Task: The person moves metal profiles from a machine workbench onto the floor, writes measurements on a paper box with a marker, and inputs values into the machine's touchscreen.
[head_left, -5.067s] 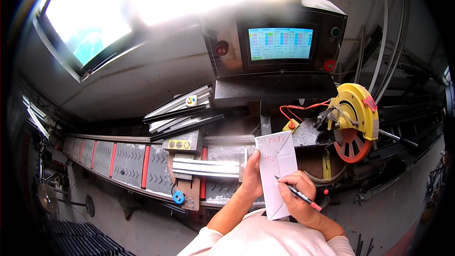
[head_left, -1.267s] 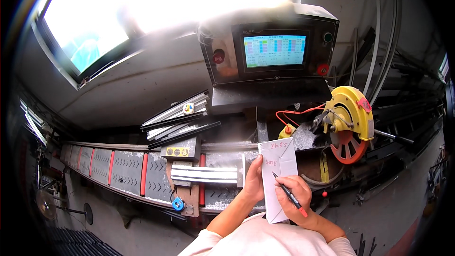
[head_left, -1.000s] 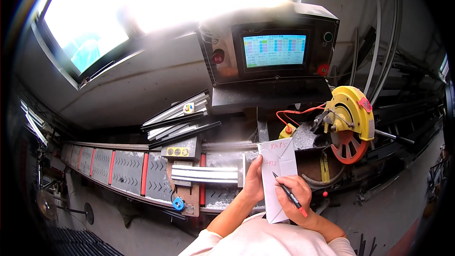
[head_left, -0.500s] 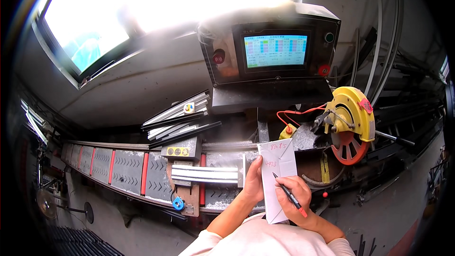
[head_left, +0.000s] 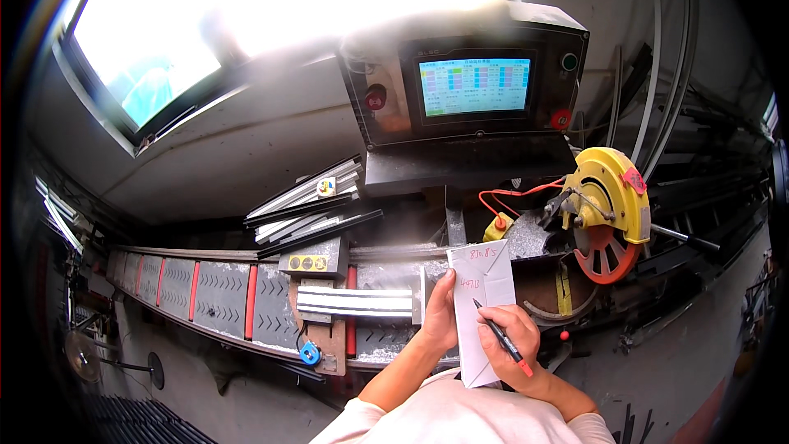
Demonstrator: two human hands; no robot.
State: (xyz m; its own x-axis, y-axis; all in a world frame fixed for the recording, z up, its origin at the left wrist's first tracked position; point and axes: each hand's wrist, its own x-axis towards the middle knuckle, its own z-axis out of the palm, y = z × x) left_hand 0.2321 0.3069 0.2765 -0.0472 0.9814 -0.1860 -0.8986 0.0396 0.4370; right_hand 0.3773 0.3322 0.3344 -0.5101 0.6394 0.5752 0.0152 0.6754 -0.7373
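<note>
A white sheet of paper (head_left: 485, 312), folded into a tall narrow strip with red handwriting near its top, stands upright just below the centre of the view, in front of a cutting machine. It looks very light and limp, likely to bend or crease under any pressure, so it probably handles best pinched along an edge with support behind it. The left hand (head_left: 441, 316) does this, thumb and fingers closed on the sheet's left edge at 9 o'clock from it. At 5 o'clock from the sheet's middle, the right hand (head_left: 511, 344) has its fingers wrapped around a black pen with a red cap end (head_left: 503, 339), its tip touching or almost touching the paper. The pen appears stiff, slim and easy to steer from near the tip. At 9 o'clock from the paper, silver metal profiles (head_left: 355, 302) lie on the grey and red conveyor bed (head_left: 215, 298). At 2 o'clock sits a circular saw with a yellow guard and red blade hub (head_left: 610, 212). At 12 o'clock, a dark control box with a lit screen (head_left: 474, 85) rises above the bench.
</note>
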